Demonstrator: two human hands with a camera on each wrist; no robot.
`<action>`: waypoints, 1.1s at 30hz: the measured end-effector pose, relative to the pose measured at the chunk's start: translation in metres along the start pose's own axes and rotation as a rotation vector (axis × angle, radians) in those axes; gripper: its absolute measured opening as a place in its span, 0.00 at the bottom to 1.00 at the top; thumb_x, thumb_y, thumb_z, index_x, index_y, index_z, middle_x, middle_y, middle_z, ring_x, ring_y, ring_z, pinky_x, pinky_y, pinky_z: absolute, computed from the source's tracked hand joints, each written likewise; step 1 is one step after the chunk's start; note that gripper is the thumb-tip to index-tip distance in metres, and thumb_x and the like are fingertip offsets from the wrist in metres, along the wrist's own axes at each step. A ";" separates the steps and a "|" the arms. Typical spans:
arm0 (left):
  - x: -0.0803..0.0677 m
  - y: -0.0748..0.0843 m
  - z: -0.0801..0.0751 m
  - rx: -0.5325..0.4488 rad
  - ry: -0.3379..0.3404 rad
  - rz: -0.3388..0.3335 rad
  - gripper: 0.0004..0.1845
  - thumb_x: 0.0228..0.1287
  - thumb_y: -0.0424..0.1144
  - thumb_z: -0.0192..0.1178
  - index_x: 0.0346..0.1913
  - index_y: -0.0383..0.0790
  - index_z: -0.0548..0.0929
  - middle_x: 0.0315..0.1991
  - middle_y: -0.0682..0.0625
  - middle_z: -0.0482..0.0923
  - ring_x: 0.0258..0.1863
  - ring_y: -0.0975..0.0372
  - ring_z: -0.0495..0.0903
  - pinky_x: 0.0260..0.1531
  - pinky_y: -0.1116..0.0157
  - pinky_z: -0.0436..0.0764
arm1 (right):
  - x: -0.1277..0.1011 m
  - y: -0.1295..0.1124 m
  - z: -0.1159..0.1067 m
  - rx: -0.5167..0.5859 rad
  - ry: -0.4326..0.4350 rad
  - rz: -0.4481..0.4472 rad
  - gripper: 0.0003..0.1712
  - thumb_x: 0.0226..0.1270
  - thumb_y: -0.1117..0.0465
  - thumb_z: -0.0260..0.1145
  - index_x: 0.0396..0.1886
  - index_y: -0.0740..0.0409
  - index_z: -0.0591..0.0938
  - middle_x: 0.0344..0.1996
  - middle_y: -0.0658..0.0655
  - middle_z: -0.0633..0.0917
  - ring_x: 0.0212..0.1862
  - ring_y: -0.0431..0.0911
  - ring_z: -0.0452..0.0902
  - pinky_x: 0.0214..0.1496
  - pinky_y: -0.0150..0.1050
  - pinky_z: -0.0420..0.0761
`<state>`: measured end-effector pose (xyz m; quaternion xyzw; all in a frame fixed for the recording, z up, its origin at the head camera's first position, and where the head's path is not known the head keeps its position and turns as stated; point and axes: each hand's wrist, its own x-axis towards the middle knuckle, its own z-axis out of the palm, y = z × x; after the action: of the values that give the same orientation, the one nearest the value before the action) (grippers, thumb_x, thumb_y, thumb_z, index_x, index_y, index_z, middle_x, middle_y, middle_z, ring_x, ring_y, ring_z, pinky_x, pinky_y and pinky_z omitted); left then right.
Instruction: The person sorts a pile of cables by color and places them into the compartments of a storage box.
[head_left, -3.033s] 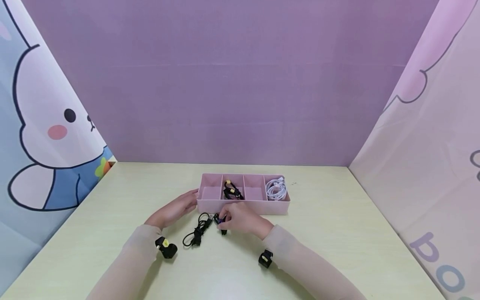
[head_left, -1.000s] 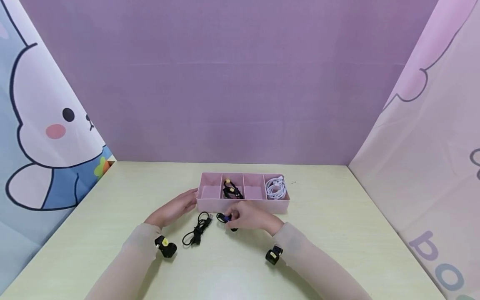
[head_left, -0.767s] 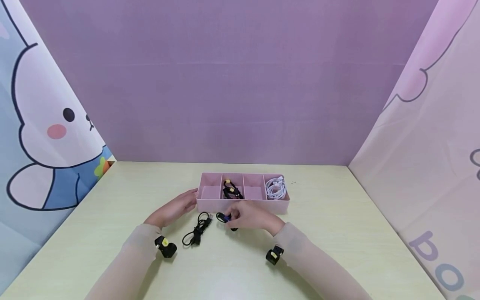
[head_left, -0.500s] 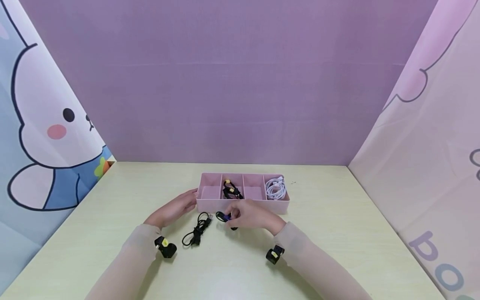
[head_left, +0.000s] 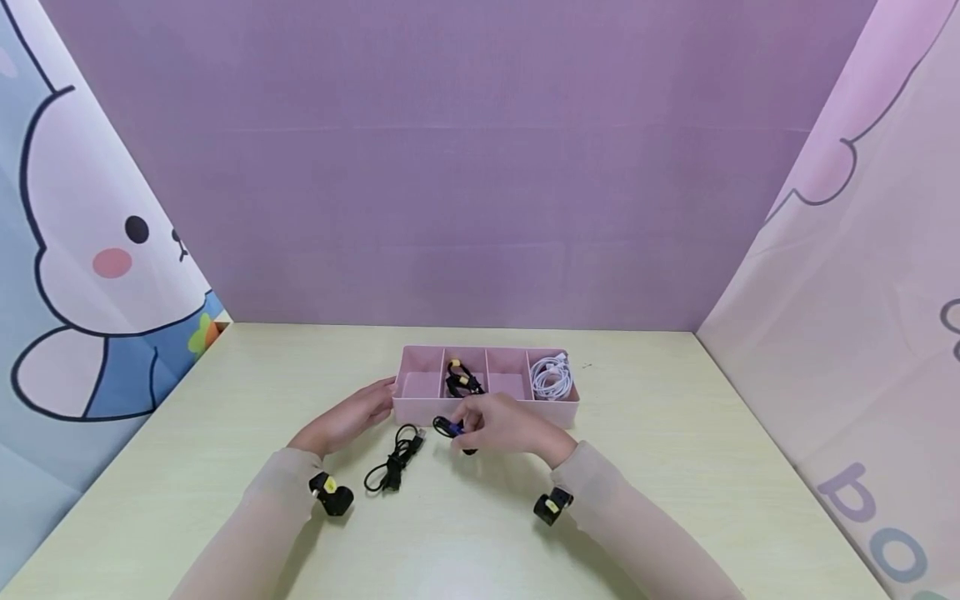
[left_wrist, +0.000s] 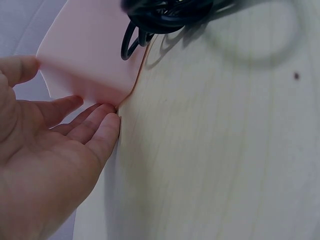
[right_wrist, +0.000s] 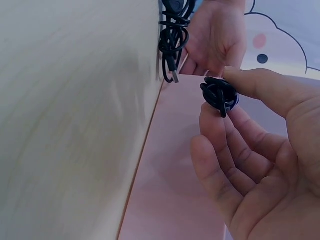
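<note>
A pink four-sided box [head_left: 420, 412] with a row of compartments stands on the table. My left hand [head_left: 348, 419] rests on its left end, fingers extended; in the left wrist view the fingertips [left_wrist: 107, 131] touch the pink wall. In front of the box, my right hand [head_left: 504, 427] pinches a small coiled black cable [right_wrist: 220, 96] between thumb and fingers, a bit of blue or purple showing on it. It hangs just above the table. Between the hands lies a second bundled black cable [head_left: 395, 461], its metal USB plug [right_wrist: 175, 76] visible in the right wrist view.
The box's second compartment from the left holds a black cable [head_left: 463, 382] with yellow parts; the rightmost holds a coiled white cable [head_left: 552, 377]. A purple backdrop [head_left: 465, 167] closes off the table's far edge, with printed cloths on both sides.
Over three seconds my right hand has shifted right, then slightly up towards the box, lifting the coiled black cable. The left hand and the other cable have stayed put.
</note>
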<state>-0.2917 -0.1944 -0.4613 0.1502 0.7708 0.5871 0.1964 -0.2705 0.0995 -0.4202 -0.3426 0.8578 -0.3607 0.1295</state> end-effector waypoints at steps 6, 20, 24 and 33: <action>0.001 0.000 0.000 -0.003 0.000 -0.001 0.35 0.83 0.53 0.36 0.80 0.34 0.47 0.78 0.38 0.52 0.76 0.47 0.54 0.75 0.54 0.55 | -0.001 -0.001 -0.004 0.018 0.010 -0.017 0.15 0.64 0.58 0.74 0.48 0.58 0.85 0.30 0.45 0.84 0.34 0.38 0.80 0.38 0.33 0.84; 0.000 -0.001 0.000 -0.001 0.000 -0.001 0.35 0.84 0.53 0.36 0.80 0.33 0.46 0.78 0.37 0.51 0.76 0.46 0.53 0.75 0.53 0.55 | -0.002 -0.003 -0.010 0.016 0.031 -0.052 0.15 0.64 0.58 0.74 0.48 0.58 0.84 0.29 0.44 0.84 0.32 0.38 0.79 0.35 0.33 0.83; 0.000 0.000 0.001 0.000 0.005 -0.004 0.35 0.83 0.53 0.36 0.80 0.33 0.47 0.78 0.37 0.52 0.76 0.46 0.54 0.75 0.54 0.56 | -0.003 -0.004 -0.012 0.009 0.038 -0.063 0.15 0.65 0.58 0.74 0.49 0.57 0.84 0.30 0.44 0.84 0.32 0.38 0.79 0.37 0.33 0.83; -0.001 0.001 0.001 0.012 -0.004 0.007 0.35 0.84 0.53 0.35 0.80 0.33 0.47 0.78 0.38 0.51 0.76 0.46 0.53 0.75 0.53 0.55 | -0.002 -0.006 -0.016 0.001 0.077 -0.070 0.16 0.65 0.58 0.74 0.50 0.59 0.84 0.31 0.45 0.84 0.33 0.38 0.80 0.37 0.33 0.84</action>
<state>-0.2903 -0.1942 -0.4606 0.1554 0.7734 0.5828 0.1950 -0.2735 0.1065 -0.4051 -0.3582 0.8494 -0.3784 0.0838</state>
